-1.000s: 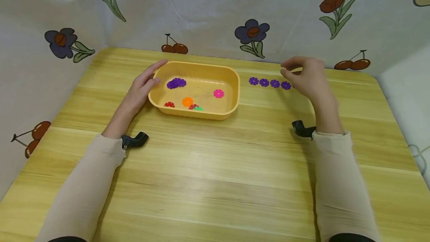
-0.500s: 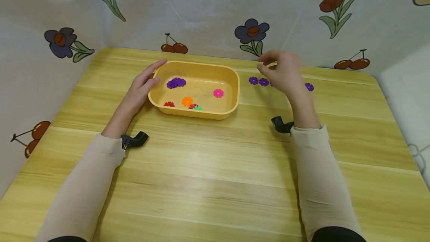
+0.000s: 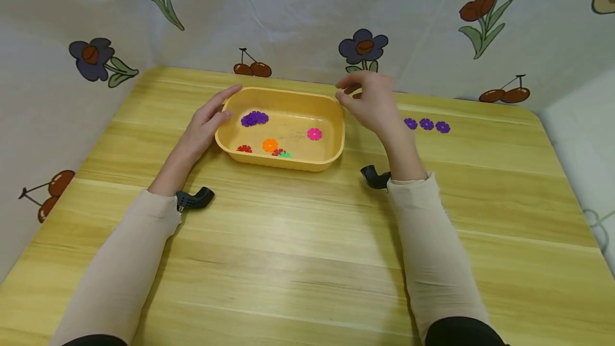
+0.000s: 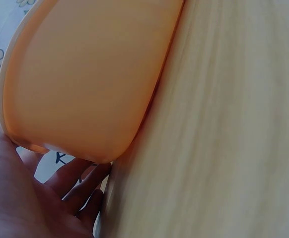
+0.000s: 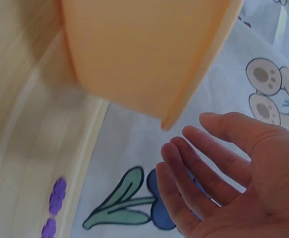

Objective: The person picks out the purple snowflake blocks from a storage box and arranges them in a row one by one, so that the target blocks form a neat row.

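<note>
My left hand (image 3: 200, 128) grips the left end of the yellow basin (image 3: 298, 165), thumb at the rim and fingers round the outside; the left wrist view shows fingers against the basin wall (image 4: 95, 74). Inside lie a purple clump (image 3: 254, 118), a pink disc (image 3: 314, 134), an orange disc (image 3: 270, 145), red pieces (image 3: 244, 149) and a green one (image 3: 285, 155). Empty, with fingers loosely bent, my right hand (image 3: 373, 101) hovers by the basin's back right corner. Three purple discs (image 3: 426, 124) show to its right; the right wrist view shows purple discs (image 5: 57, 196) on the table.
The wooden table (image 3: 288, 260) extends in front of the basin and to both sides. A white patterned cloth (image 3: 298, 31) hangs along its back edge. Each wrist carries a black camera mount (image 3: 194, 198).
My right hand has moved left from above the purple row to the basin's back right corner, uncovering discs at the row's right end. My left hand has stayed on the basin.
</note>
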`<state>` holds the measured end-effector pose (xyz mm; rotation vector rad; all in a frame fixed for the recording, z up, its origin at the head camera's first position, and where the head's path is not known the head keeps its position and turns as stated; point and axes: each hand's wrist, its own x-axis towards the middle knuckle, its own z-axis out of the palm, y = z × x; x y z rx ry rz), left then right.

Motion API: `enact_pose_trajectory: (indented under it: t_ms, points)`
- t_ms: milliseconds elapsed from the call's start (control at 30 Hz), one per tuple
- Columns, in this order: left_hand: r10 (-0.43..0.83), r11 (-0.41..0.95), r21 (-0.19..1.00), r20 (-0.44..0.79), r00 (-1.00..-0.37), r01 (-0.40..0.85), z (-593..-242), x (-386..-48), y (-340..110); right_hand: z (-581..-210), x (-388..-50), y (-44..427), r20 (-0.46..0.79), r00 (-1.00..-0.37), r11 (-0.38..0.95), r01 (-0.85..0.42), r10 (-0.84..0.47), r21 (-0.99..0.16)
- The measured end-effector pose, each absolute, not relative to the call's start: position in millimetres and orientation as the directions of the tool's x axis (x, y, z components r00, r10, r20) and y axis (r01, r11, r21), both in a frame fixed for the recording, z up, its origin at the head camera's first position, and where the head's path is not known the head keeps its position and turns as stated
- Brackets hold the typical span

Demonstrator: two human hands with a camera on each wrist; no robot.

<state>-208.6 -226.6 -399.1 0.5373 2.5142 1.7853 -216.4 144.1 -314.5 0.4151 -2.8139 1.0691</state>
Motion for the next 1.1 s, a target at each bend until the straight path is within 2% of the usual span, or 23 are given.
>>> enact_pose_trajectory:
  t_ms: [800, 1100]
  points:
    - [0.285, 0.285, 0.919, 0.191, -0.939, 0.274, -398, -210, -225, -315, -217, 65, 0.226, -0.892, 0.635, -0.44, -0.392, -0.635]
    - [0.277, 0.289, 0.919, 0.189, -0.942, 0.269, -399, -209, -226, -317, -218, 46, 0.121, -0.882, 0.654, -0.424, -0.456, -0.627]
